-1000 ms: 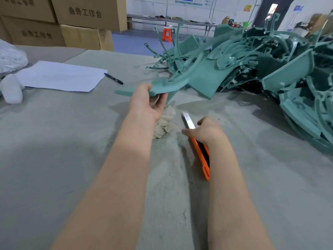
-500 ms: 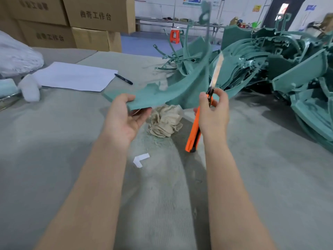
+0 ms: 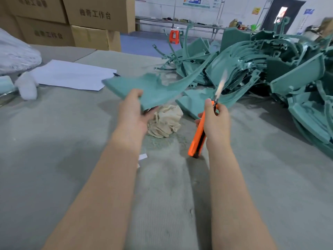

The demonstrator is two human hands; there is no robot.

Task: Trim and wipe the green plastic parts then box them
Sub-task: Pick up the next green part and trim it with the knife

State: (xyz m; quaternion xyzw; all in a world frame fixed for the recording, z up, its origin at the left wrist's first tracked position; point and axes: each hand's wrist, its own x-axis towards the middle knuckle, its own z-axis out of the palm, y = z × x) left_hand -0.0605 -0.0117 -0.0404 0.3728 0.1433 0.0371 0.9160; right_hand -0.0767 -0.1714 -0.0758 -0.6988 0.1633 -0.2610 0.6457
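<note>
**Head view, workbench.** Far left, stacked brown cardboard boxes [image 3: 97, 15] printed with characters stand closed, and I cannot see what they hold. A translucent white plastic bag [image 3: 16, 51] is cut off by the left edge, its contents unclear.

The curved green plastic part [image 3: 155, 87] is held in the air at centre, above the grey felt table [image 3: 54, 141] and over a crumpled beige cloth [image 3: 165, 121]. My operator's left hand [image 3: 132, 112] grips its near end, thumb on top and fingers curled beneath. The right hand [image 3: 216, 121] has its fingers wrapped round an orange-handled utility knife [image 3: 198, 136], blade up, just right of the part. A tangled pile of green plastic parts [image 3: 270, 73] fills the far right.

**Change.** One second ago the knife lay on the table under the right hand. Now it is raised, as it was half a second ago. The part's thin arm, upright half a second ago, now sweeps right toward the pile.

**Obscured.**
- The blade [image 3: 220, 83] is motion-blurred, so I cannot tell whether it touches the part.
- The left fingers are mostly hidden under the part.
- Only the end of a black pen [image 3: 116, 74] shows beside a white paper sheet [image 3: 72, 74].
</note>
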